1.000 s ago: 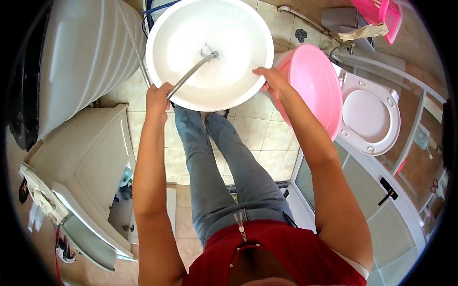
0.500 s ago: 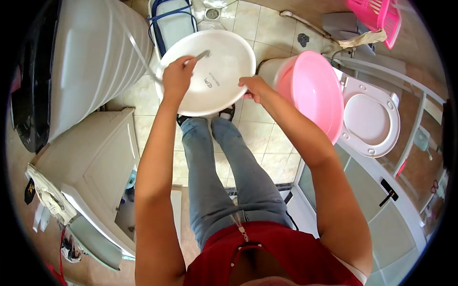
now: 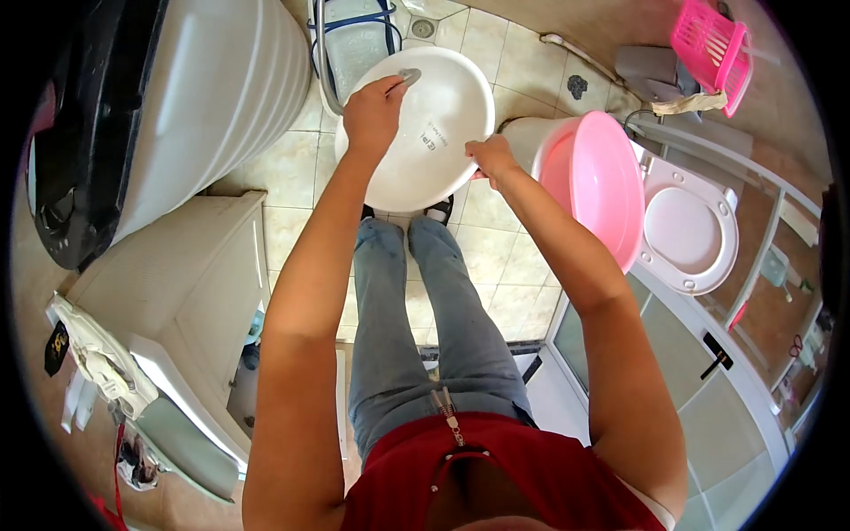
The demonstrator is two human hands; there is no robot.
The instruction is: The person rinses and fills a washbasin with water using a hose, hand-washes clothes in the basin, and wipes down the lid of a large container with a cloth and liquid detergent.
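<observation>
A bathroom: toilet (image 3: 683, 228), tiled floor (image 3: 485, 252), drain (image 3: 423, 29) and, seemingly, a shower door (image 3: 677, 354).

head | down-forward | near white basin (image 3: 434, 173) | edges probably warped

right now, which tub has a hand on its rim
The white tub: the right hand grips its rim, while the left hand holds a hose over it. The pink tub has no hand on it.

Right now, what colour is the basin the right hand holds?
The basin is white, with grey lettering inside; the head view shows it.
</observation>
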